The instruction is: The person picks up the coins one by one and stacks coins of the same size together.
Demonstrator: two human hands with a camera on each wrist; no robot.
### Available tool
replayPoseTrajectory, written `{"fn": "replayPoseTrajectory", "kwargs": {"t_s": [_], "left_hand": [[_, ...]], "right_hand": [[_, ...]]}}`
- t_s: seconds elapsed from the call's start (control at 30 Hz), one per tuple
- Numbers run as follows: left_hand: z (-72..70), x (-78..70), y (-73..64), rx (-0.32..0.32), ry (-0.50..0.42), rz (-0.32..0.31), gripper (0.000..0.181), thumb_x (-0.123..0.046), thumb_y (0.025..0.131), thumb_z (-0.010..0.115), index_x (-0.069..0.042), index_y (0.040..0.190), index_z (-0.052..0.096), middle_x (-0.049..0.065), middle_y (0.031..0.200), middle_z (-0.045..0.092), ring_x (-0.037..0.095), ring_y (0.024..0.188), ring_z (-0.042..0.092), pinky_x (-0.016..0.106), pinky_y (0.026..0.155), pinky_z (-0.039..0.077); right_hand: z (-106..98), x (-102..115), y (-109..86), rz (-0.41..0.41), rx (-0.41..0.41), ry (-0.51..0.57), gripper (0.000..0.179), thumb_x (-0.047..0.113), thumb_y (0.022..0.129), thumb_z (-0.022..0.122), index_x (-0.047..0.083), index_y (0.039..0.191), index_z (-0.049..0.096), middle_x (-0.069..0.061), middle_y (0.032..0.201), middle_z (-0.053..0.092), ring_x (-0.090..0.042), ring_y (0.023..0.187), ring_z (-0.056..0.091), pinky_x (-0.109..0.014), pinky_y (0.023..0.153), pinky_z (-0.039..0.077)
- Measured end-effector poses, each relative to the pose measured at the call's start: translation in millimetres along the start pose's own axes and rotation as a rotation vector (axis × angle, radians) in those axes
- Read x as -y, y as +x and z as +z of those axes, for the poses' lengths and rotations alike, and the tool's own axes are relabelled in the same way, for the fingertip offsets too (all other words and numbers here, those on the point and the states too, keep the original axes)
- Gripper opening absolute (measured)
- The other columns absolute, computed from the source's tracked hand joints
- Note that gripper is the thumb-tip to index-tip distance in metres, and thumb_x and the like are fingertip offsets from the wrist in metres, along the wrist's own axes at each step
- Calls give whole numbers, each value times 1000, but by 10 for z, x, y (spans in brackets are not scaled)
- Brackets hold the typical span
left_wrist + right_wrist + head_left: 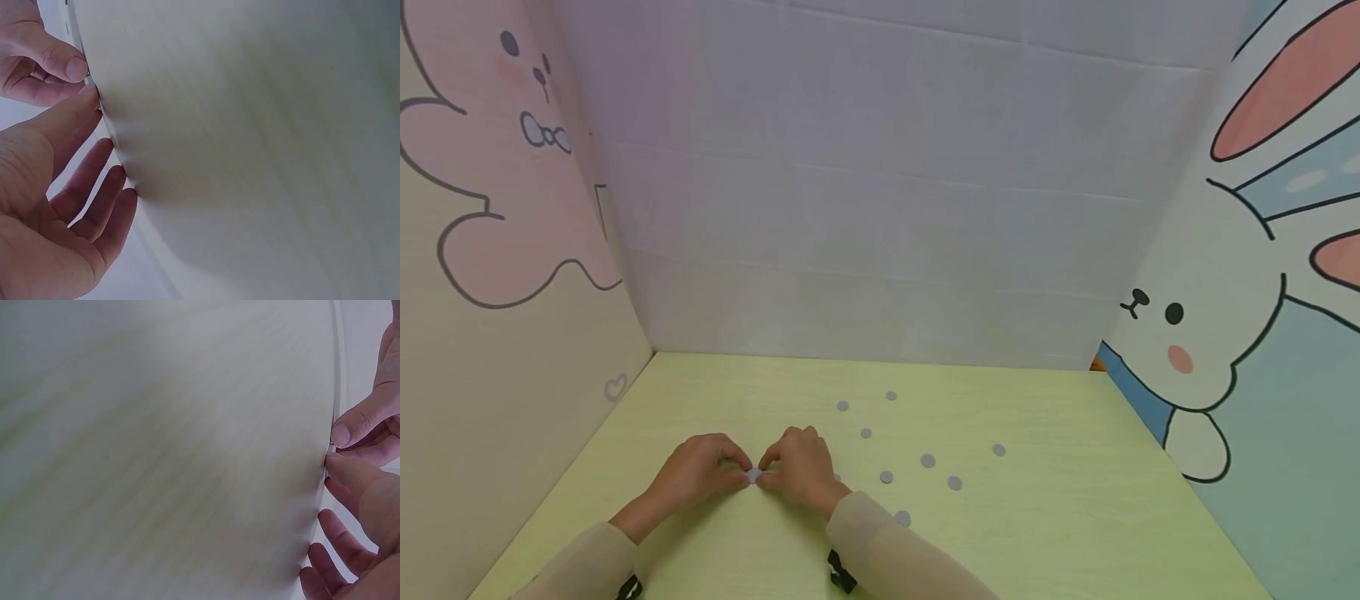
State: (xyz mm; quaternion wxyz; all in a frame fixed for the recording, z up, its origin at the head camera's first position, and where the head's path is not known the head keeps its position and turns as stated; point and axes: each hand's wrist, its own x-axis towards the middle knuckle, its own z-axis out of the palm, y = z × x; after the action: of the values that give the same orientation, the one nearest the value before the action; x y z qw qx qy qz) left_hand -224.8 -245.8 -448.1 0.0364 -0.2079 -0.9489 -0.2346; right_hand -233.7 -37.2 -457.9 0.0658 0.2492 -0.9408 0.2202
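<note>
On the pale yellow-green table (1060, 533), a small flat grey disc (753, 475) lies between my two hands. My left hand (700, 472) pinches its left side with thumb and forefinger. From the opposite side my right hand (802, 468) pinches it the same way, so the fingertips nearly meet. In the left wrist view, the other fingers of my left hand (69, 200) rest with their tips at the tabletop. The right wrist view shows the right hand (362, 531) in a similar pose. Fingers cover most of the disc.
Several loose grey discs, among them one disc (928, 460) and another disc (998, 450), lie scattered to the right of the hands. One disc (902, 518) is partly behind the right sleeve (902, 550). A white sheet (880, 208) and printed side panels enclose the table.
</note>
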Motion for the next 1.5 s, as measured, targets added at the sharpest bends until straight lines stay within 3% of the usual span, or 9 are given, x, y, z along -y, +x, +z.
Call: {"fn": "replayPoseTrajectory", "kwargs": {"t_s": [0.27, 0.47, 0.6, 0.77, 0.97, 1.2, 1.5], "left_hand": [[-3, -23, 16, 30, 4, -24, 12, -27, 83, 92, -28, 89, 82, -14, 96, 75, 16, 93, 71, 44, 81, 59], [8, -22, 21, 16, 26, -13, 12, -26, 83, 92, -28, 88, 81, -15, 94, 74, 16, 91, 71, 40, 78, 57], [10, -22, 14, 6, 46, 7, 11, -27, 84, 91, -28, 89, 81, -16, 92, 73, 14, 88, 70, 36, 76, 55], [2, -37, 8, 17, 31, 11, 12, -28, 83, 92, -27, 89, 81, -17, 91, 72, 12, 86, 68, 34, 74, 53], [-10, -48, 7, 18, 37, 12, 13, -27, 83, 92, -28, 88, 81, -17, 91, 72, 12, 86, 68, 33, 75, 53], [-26, -68, 2, 2, 36, 27, 12, -27, 83, 92, -26, 89, 81, -17, 90, 72, 11, 84, 67, 33, 74, 53], [-6, -55, 4, 4, 45, 5, 13, -28, 83, 92, -28, 89, 81, -17, 92, 73, 12, 87, 68, 34, 76, 54]], "right_hand": [[18, -6, 12, 17, 1, 10, 6, 37, 85, 90, 32, 88, 87, 11, 84, 65, -7, 77, 43, -21, 67, 33], [8, -17, 27, 19, 20, 24, 6, 35, 86, 90, 31, 90, 88, 10, 86, 65, -8, 79, 45, -21, 68, 35], [-32, -60, 20, -1, 78, 27, 10, 32, 86, 88, 29, 95, 88, 11, 91, 68, -8, 85, 50, -20, 73, 40], [-157, -178, 0, -25, 150, 78, 18, 26, 88, 88, 25, 106, 86, 10, 98, 73, -9, 96, 59, -20, 86, 47], [-403, -400, -42, -54, 145, 172, 18, 19, 93, 84, 16, 110, 85, 3, 103, 75, -12, 99, 65, -22, 88, 51], [-626, -637, -171, -69, 150, 174, 22, 18, 95, 81, 12, 115, 83, -1, 109, 76, -22, 107, 68, -29, 93, 52], [-711, -813, -371, -75, 162, 185, 27, 16, 92, 84, 9, 118, 81, -7, 112, 73, -26, 106, 66, -34, 95, 52]]}}
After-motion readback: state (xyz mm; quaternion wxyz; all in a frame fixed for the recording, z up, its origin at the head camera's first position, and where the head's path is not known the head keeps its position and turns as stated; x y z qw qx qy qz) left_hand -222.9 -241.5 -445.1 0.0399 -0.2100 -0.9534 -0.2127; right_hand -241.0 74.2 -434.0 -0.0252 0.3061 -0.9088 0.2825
